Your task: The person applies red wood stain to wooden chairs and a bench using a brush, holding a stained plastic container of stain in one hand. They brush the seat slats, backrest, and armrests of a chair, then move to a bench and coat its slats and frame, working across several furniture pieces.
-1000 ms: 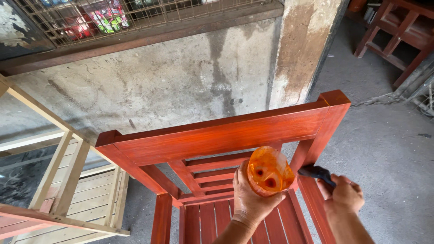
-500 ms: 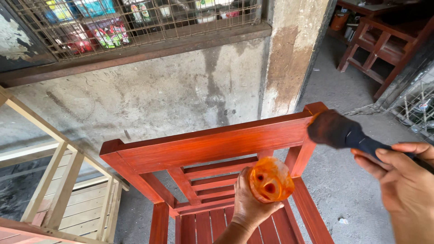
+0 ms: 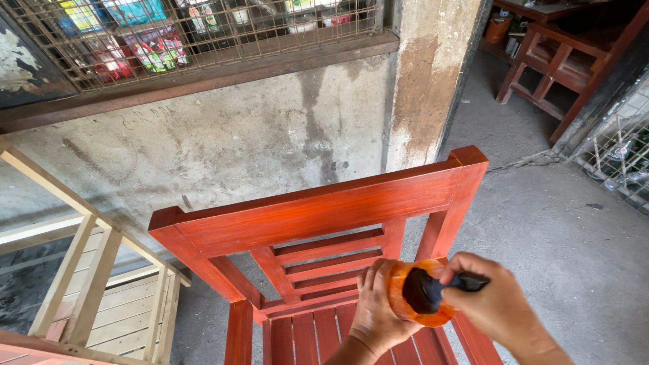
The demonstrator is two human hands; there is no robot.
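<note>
Head cam: my left hand (image 3: 378,311) is wrapped tight round an orange cup (image 3: 405,292), mouth tipped twd my right, over the red chair (image 3: 324,216) seat slats. My right hand (image 3: 500,304) has fingers closed on a brush (image 3: 439,289); handle runs left-right, bristles point left into the cup.

One head-worn camera looks steeply down and forward, close over the red-stained chair (image 3: 318,223). The concrete wall (image 3: 223,135) fills twelve o'clock; the hands sit at six.
</note>
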